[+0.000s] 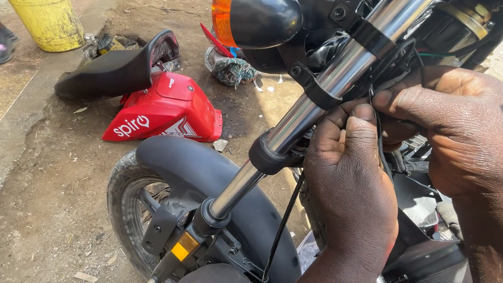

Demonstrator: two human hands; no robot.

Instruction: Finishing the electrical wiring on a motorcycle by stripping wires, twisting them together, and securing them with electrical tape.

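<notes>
Both hands at lower right pinch thin black cable (380, 139) beside chrome fork tube (342, 70): left hand (352, 181) and right hand (462, 126) closed on it. Keep cable slack, routed behind clamp, no kinks. Rubber boot (266, 154) matte; fender (206, 176) smooth black plastic.

Your way around the shiny chrome fork tube (342, 70) is tight: the black turn-signal housing with its orange lens (258, 13) crowds it from above, and thin black cables (378, 130) hang just beside your fingers (356, 129). Lower down, the black front mudguard (205, 170) blocks you. The dirt ground (38, 196) on the left lies open.
</notes>
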